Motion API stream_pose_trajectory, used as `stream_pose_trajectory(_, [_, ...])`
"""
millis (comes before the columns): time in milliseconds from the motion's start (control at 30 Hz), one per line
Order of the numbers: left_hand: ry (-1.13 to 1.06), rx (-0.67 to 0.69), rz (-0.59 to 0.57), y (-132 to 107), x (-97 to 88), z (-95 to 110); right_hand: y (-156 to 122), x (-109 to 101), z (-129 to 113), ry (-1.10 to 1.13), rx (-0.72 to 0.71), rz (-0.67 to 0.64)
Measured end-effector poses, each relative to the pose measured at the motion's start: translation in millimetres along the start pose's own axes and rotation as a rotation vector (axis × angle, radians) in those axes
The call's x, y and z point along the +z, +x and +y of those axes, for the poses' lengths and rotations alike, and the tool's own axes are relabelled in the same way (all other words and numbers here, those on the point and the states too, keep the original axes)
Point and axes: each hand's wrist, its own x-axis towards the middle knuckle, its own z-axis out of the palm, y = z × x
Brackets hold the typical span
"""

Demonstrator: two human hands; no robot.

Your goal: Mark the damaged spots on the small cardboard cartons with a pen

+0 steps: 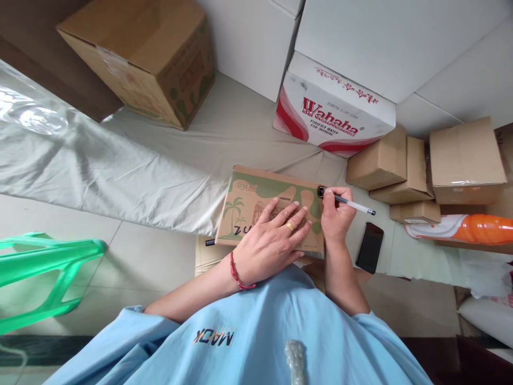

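Observation:
A brown cardboard box (pixel 264 184) with a green print and palm trees lies in front of my body. My left hand (pixel 276 235) rests flat on its top, fingers spread, covering part of the print. Handwritten dark marks show just left of that hand. In my right hand (pixel 337 214) is a pen (pixel 358 206) with a clear barrel, gripped between thumb and fingers at the box's right edge. Its tip is hidden by the fingers. Close beside them, at the box's upper right corner, is a small dark patch (pixel 321 191).
A black phone (pixel 370 247) lies right of my right forearm. Small cartons (pixel 379 158) and an orange-capped bottle (pixel 473 229) are farther right. A Wahaha carton (pixel 332 115) and a large brown carton (pixel 140 59) stand behind. A green stool (pixel 52 267) is at left.

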Motion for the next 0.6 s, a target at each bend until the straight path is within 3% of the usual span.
stream_pose_trajectory(433, [0.024, 0.007, -0.006, 0.2, -0.1, 0.2, -2.8, 0.7, 3.7, 0.073, 0.015, 0.07])
stream_pose_trajectory(600, [0.033, 0.011, -0.01, 0.5, 0.1, 0.0, -3.2, -2.5, 4.2, -0.049, -0.031, 0.076])
